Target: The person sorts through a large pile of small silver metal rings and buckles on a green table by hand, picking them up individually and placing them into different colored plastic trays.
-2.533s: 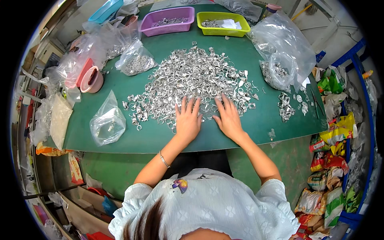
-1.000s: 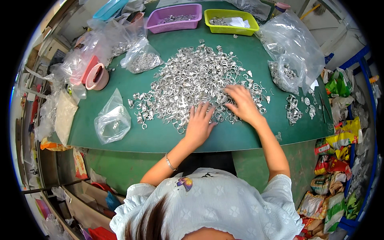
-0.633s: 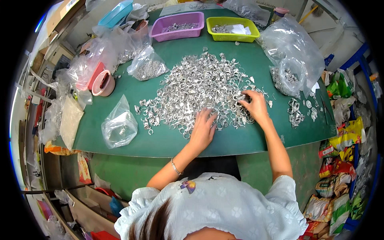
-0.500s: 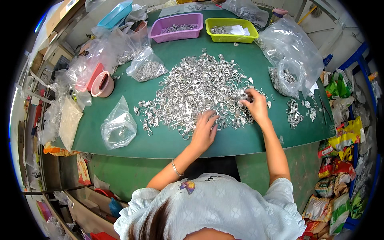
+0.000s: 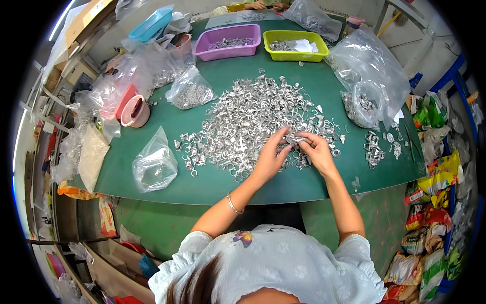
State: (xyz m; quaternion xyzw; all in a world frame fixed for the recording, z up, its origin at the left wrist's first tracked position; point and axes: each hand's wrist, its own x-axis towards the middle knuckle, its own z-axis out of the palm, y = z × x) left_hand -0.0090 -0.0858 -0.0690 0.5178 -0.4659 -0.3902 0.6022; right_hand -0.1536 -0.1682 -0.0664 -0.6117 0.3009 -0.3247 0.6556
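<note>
Above a pile (image 5: 248, 119) of metal, left hand (image 5: 273, 154) and right hand (image 5: 315, 149) are meeting on small silvery pieces (image 5: 292, 139)

Over the middle of the green desk (image 5: 304, 186), the two hands are working close together, thumbs and fingertips pinching the small silvery pieces between them. The fingers are covering most of the catch, so I cannot tell whether they are holding one or several. Both hands are hovering at the near right part of the pile; whether they are touching it underneath, I cannot tell. A bracelet (image 5: 233, 203) is circling the left wrist.

The pile, mostly ring-shaped pieces, is spreading across the desk, with loose bits straggling out to left and right. On the near left, a clear bag (image 5: 154, 164) is lying by itself; farther back, a filled bag (image 5: 191, 95) is slumping just beside the pile, and a pink cup (image 5: 134, 115) is standing left of that. On the far side, a purple tray (image 5: 229, 51) and a yellow tray (image 5: 296, 56) are sitting side by side, both carrying metal pieces. On the right, a large clear bag (image 5: 372, 63) is bulging, and nearer, a small cluster (image 5: 373, 151) of pieces is lying apart from the pile. At the far edge, another person's hands (image 5: 259, 5) are showing.
</note>
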